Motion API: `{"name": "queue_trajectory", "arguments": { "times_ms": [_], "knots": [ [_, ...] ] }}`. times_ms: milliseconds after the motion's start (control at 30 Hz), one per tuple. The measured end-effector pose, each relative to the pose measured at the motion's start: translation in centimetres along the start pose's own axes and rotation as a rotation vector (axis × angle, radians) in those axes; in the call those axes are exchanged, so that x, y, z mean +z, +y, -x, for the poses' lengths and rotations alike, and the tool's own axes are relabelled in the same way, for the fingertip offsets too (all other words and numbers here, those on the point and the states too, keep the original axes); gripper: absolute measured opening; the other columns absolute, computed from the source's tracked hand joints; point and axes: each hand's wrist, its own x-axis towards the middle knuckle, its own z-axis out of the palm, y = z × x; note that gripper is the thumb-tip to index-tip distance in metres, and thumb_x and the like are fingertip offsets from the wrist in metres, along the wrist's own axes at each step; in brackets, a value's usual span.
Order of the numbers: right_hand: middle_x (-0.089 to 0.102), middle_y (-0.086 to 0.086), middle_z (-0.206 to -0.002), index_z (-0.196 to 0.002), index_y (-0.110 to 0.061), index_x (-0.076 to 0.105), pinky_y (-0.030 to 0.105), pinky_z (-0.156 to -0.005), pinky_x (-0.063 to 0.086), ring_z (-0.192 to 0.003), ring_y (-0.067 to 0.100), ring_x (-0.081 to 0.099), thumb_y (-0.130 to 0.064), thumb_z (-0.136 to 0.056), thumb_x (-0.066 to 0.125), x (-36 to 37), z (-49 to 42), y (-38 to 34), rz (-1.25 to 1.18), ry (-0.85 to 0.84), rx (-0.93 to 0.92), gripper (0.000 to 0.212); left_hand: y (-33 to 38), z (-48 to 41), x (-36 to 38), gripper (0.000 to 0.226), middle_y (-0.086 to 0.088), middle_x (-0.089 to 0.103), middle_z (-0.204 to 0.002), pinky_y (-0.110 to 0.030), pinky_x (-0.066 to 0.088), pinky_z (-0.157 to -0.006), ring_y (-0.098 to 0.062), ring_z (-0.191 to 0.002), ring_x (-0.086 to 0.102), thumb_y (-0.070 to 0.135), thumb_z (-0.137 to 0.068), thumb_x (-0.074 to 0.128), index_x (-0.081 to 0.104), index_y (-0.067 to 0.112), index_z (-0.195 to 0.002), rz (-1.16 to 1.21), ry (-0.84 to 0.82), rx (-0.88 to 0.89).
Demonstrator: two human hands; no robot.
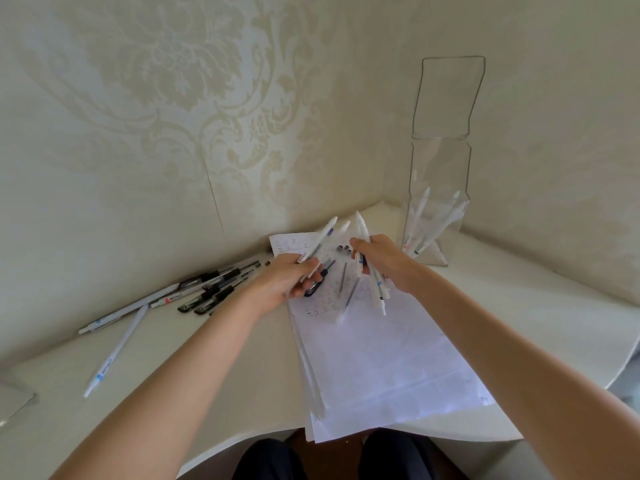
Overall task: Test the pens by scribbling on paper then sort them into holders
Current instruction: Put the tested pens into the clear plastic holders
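A stack of white paper sheets [381, 358] lies on the white desk in front of me. Over its far end, my left hand [287, 282] grips a couple of white pens [323, 239] that point up and away, with a dark pen beneath the fingers. My right hand [384, 258] grips a bundle of several white pens [375, 289], tips angled down toward the paper. At the back right stands a tall clear holder [436, 209] with several white pens inside. A few thin dark refills lie on the paper between my hands.
Several black pens [214, 289] and three white pens [114, 351] lie loose on the desk [207, 375] to the left. The corner of another clear holder [14, 403] shows at the far left edge. Patterned walls close in the desk's back and right sides.
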Motion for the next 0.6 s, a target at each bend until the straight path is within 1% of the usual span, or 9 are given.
{"name": "queue_trajectory", "arguments": {
  "times_ms": [33,100,167,233,300,400,467,533,600],
  "knots": [
    [0.047,0.003,-0.059,-0.067,-0.012,0.052,0.021,-0.056,0.037,-0.051,0.014,0.043,-0.025,-0.096,0.047,-0.4,0.0,0.3,0.018,0.018,0.015,0.032,0.0,-0.1,0.6,0.021,0.0,0.056,-0.063,-0.015,0.032,-0.038,-0.005,-0.043,0.043,0.016,-0.096,0.048,0.059,0.009,-0.08,-0.074,-0.018,0.012],
    [0.046,0.002,-0.054,-0.065,-0.011,0.048,0.02,-0.047,0.035,-0.045,0.012,0.04,-0.022,-0.095,0.049,-1.3,0.2,0.8,0.027,0.025,0.047,0.032,0.0,-0.3,1.6,0.025,0.004,0.058,-0.058,-0.017,0.035,-0.042,-0.006,-0.044,0.045,0.018,-0.096,0.048,0.054,0.013,-0.072,-0.332,-0.027,0.062],
    [0.045,0.0,-0.051,-0.065,-0.011,0.046,0.021,-0.047,0.034,-0.044,0.011,0.039,-0.02,-0.094,0.049,-1.9,0.3,1.3,0.024,0.022,0.068,0.03,0.0,-0.7,2.3,0.026,0.005,0.06,-0.06,-0.021,0.039,-0.048,-0.009,-0.049,0.051,0.021,-0.093,0.051,0.054,0.016,-0.067,-0.622,0.001,0.125],
    [0.044,0.002,-0.053,-0.064,-0.011,0.045,0.023,-0.05,0.036,-0.046,0.013,0.04,-0.021,-0.092,0.051,-2.2,0.1,1.7,0.026,0.029,0.074,0.03,0.0,-0.9,2.7,0.027,0.004,0.058,-0.059,-0.022,0.036,-0.047,-0.011,-0.051,0.054,0.025,-0.089,0.057,0.054,0.017,-0.064,-0.774,0.051,0.159],
    [0.043,0.004,-0.055,-0.064,-0.011,0.046,0.026,-0.054,0.036,-0.048,0.015,0.04,-0.023,-0.092,0.051,-2.3,0.0,2.1,0.035,0.036,0.067,0.031,0.1,-0.9,3.0,0.027,0.001,0.055,-0.061,-0.024,0.032,-0.047,-0.019,-0.062,0.057,0.03,-0.086,0.059,0.056,0.015,-0.065,-0.909,0.082,0.173],
    [0.044,0.004,-0.056,-0.064,-0.009,0.048,0.027,-0.057,0.037,-0.05,0.016,0.041,-0.024,-0.092,0.051,-2.5,0.1,2.6,0.05,0.034,0.042,0.032,0.6,-0.7,3.6,0.033,0.002,0.053,-0.074,-0.026,0.03,-0.051,-0.019,-0.077,0.055,0.048,-0.082,0.06,0.059,0.016,-0.077,-1.181,0.172,0.222],
    [0.044,0.004,-0.056,-0.064,-0.01,0.048,0.026,-0.056,0.037,-0.051,0.016,0.041,-0.024,-0.092,0.051,-2.7,0.3,2.9,0.049,0.031,0.033,0.031,0.6,-0.8,3.9,0.033,0.001,0.048,-0.088,-0.027,0.032,-0.062,-0.018,-0.089,0.05,0.05,-0.082,0.06,0.058,0.017,-0.088,-1.3,0.224,0.3],
    [0.043,0.004,-0.057,-0.064,-0.01,0.047,0.026,-0.056,0.037,-0.052,0.016,0.042,-0.024,-0.092,0.051,-3.1,0.5,3.3,0.06,0.032,0.034,0.031,0.5,-0.9,4.5,0.032,-0.003,0.047,-0.105,-0.029,0.032,-0.075,-0.022,-0.101,0.047,0.044,-0.086,0.057,0.059,0.019,-0.105,-1.295,0.2,0.385],
    [0.044,0.005,-0.059,-0.065,-0.01,0.047,0.026,-0.055,0.038,-0.051,0.016,0.042,-0.023,-0.092,0.051,-3.4,0.8,3.8,0.048,0.033,0.029,0.029,0.5,-0.8,5.3,0.026,-0.003,0.047,-0.112,-0.029,0.032,-0.077,-0.023,-0.106,0.046,0.038,-0.09,0.053,0.059,0.021,-0.109,-1.23,0.164,0.42]
  ]
}}
